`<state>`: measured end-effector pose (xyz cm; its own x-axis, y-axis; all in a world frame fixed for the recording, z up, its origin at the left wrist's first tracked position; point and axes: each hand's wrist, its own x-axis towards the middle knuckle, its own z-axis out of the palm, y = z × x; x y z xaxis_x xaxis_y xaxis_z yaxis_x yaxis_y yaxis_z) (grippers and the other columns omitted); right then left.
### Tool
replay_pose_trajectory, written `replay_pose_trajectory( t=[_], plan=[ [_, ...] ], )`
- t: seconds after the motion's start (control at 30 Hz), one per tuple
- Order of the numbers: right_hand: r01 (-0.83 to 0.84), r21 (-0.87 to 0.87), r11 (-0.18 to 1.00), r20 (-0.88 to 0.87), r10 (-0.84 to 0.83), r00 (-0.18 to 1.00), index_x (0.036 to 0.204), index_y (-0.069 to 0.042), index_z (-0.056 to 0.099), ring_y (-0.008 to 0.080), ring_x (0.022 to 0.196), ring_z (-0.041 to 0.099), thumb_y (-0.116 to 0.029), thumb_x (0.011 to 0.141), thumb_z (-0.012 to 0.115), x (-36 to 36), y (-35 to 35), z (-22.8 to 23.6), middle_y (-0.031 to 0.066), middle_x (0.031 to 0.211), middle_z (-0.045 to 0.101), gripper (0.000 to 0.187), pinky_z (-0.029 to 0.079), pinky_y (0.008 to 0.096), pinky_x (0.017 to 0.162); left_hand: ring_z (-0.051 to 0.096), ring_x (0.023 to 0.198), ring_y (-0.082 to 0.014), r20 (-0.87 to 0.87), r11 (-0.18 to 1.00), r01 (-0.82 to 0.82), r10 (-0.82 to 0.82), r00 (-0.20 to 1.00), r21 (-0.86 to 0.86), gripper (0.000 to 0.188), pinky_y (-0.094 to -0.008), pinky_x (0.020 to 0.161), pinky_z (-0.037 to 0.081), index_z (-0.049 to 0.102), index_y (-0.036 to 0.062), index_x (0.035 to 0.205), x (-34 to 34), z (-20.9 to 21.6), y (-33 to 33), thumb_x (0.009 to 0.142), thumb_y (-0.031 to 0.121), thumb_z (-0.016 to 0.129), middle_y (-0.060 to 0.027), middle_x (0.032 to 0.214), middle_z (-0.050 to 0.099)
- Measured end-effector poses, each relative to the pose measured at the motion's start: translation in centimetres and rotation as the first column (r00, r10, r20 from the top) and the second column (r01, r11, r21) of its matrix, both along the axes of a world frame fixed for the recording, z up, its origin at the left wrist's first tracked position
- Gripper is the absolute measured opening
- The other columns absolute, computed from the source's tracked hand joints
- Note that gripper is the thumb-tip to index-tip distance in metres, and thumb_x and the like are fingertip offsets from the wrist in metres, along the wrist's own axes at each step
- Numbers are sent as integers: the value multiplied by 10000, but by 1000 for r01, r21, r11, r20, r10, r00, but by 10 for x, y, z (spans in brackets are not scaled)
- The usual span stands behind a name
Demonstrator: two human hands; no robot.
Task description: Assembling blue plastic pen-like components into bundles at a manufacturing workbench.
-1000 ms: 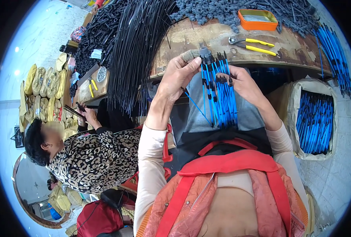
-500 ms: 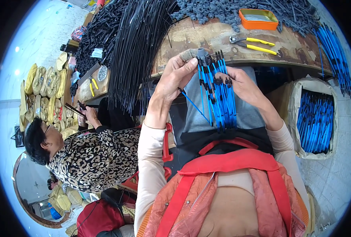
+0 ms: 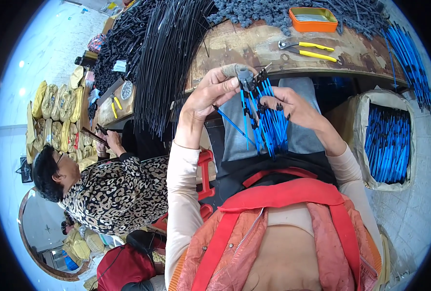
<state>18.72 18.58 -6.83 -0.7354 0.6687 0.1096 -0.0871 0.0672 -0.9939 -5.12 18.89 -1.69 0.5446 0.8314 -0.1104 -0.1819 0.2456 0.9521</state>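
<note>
Bundle of blue rods (image 3: 273,128) is being held over lap (image 3: 231,147), grey fitting (image 3: 245,74) being pinched by left hand (image 3: 206,97), rods by right hand (image 3: 294,109), boxed rods (image 3: 389,148) looking done, loose fittings (image 3: 261,12) on counter (image 3: 225,48) seemingly remaining.

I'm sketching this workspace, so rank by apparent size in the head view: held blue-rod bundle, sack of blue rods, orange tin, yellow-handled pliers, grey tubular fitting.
1. Sack of blue rods
2. Held blue-rod bundle
3. Orange tin and yellow-handled pliers: unsure; pliers longer, tin broader
4. Grey tubular fitting
</note>
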Motion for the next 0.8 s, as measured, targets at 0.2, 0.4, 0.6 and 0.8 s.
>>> replay_pose_trajectory(
  t=[0.2,0.4,0.6,0.8],
  plan=[
    [31,-47,998,57,-28,998,915,-3,579,52,700,454,-210,978,510,3,-31,-1,-28,765,529,227,389,228,618,574,723,-47,-25,995,-35,38,999,93,386,-178,631,442,630,-41,1146,10,-2,-25,856,201,711,-33,966,670],
    [-88,-162,983,7,91,996,938,6,592,76,782,605,-284,998,506,11,-26,-12,40,842,673,309,479,249,699,635,995,-157,-129,996,-80,83,988,26,386,-296,917,486,628,-13,1179,17,14,-36,844,150,732,-86,1079,670],
    [-16,-125,992,-5,15,1000,959,8,601,69,722,565,-279,1001,517,12,-47,15,30,833,667,302,448,242,653,606,936,-77,-83,976,-210,214,973,57,325,-231,853,466,683,51,1072,7,3,-45,766,67,791,-11,966,678],
    [119,-60,991,66,-115,991,963,4,618,63,662,496,-268,986,543,5,-44,3,-5,784,636,283,402,243,595,622,817,-89,-360,911,-314,397,845,266,282,-241,758,512,668,16,1107,14,23,-53,830,19,726,-55,963,688]
  ],
)
